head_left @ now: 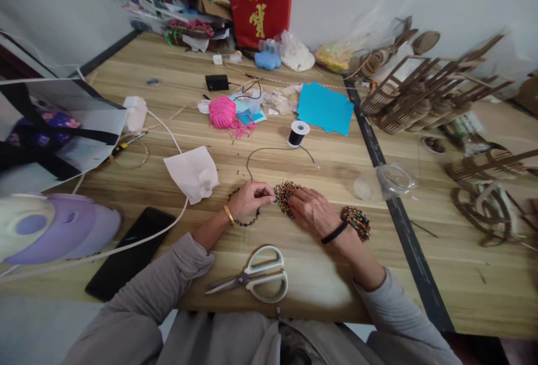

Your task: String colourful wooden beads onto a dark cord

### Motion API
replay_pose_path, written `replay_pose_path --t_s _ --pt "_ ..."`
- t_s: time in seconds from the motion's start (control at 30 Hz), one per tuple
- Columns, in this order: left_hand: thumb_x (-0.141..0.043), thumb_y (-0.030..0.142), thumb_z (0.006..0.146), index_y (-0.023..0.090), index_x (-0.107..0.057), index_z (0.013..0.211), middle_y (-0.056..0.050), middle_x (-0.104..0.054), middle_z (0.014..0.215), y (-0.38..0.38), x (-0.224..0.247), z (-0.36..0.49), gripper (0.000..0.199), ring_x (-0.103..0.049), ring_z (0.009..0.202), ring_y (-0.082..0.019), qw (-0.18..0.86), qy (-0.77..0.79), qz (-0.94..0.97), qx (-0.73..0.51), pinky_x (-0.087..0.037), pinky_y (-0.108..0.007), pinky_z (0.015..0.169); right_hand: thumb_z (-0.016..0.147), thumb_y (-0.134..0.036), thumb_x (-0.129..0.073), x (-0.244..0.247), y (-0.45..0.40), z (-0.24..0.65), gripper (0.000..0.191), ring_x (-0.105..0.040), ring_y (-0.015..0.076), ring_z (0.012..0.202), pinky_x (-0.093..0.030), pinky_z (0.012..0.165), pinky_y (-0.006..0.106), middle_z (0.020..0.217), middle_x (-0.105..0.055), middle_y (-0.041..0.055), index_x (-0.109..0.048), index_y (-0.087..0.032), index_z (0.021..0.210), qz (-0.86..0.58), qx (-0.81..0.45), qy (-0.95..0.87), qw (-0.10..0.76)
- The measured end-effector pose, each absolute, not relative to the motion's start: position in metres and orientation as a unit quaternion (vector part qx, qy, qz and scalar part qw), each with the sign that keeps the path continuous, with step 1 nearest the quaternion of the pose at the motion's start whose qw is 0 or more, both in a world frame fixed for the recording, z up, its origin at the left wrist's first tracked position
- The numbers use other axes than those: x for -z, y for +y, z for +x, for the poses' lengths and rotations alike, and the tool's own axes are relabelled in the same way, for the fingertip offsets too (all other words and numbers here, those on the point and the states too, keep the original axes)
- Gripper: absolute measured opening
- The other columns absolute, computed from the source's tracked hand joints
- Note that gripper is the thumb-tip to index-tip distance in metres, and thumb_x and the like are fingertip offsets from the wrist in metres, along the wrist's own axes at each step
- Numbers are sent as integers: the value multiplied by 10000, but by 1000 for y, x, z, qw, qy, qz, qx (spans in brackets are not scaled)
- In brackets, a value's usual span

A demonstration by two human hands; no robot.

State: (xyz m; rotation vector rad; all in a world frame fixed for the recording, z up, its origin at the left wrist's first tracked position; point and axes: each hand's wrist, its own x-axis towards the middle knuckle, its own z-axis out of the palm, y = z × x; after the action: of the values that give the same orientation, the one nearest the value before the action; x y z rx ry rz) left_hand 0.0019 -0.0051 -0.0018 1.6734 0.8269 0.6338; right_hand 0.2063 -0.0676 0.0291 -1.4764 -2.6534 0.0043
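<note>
My left hand [251, 199] is closed in a pinch around a thin cord strung with small dark and coloured beads. The beaded strand [249, 222] curves on the table under that hand, and black cord [269, 149] runs from there towards a spool [297, 133]. Close by on the right, my right hand [313, 209] rests at a heap of multicoloured beads [286, 190], its fingers bent together among them; whatever they grip is too small to make out. Another bunch of similar beads [356, 222] lies beside my right wrist.
White-handled scissors [265, 275] lie in front of me. To the left are a black phone [130, 253], a white cable and a crumpled tissue [193, 171]. Pink yarn [222, 111] and blue sheets [325, 108] lie further back. A clear container [395, 179] and woven wooden pieces [420, 101] are right.
</note>
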Motion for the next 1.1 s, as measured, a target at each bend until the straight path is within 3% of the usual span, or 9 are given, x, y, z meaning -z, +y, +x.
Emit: replay_pose_path --t_s 0.13,0.3,0.4,1.1 --pt "-648 244 749 104 -652 756 -31 -657 693 -5 3 2 140 -559 616 -102 553 348 707 -270 -424 -207 589 892 -170 -495 -30 -66 208 132 -526 184 781 -366 720 301 826 -624 68 -594 -172 805 -483 -31 -867 118" --pt "-646 242 747 101 -651 752 -37 -656 706 -5 2 3 141 -555 626 -102 552 352 705 -272 -430 -207 599 871 -170 -509 -19 -65 205 72 -583 166 770 -443 703 278 836 -640 55 -579 -185 866 -471 -160 -808 315" --pt "-647 250 743 101 -648 743 -32 -646 699 -5 0 2 150 -545 625 -100 553 354 705 -267 -427 -205 600 844 -165 -534 -11 -65 197 49 -604 151 734 -470 686 268 806 -653 37 -577 -187 853 -482 -209 -759 385" --pt "-653 245 753 92 -679 801 -48 -674 742 -5 0 1 162 -581 669 -111 569 350 697 -260 -450 -210 640 854 -241 -571 0 -68 188 84 -612 146 724 -487 681 260 792 -666 32 -630 -183 852 -492 -289 -702 427"
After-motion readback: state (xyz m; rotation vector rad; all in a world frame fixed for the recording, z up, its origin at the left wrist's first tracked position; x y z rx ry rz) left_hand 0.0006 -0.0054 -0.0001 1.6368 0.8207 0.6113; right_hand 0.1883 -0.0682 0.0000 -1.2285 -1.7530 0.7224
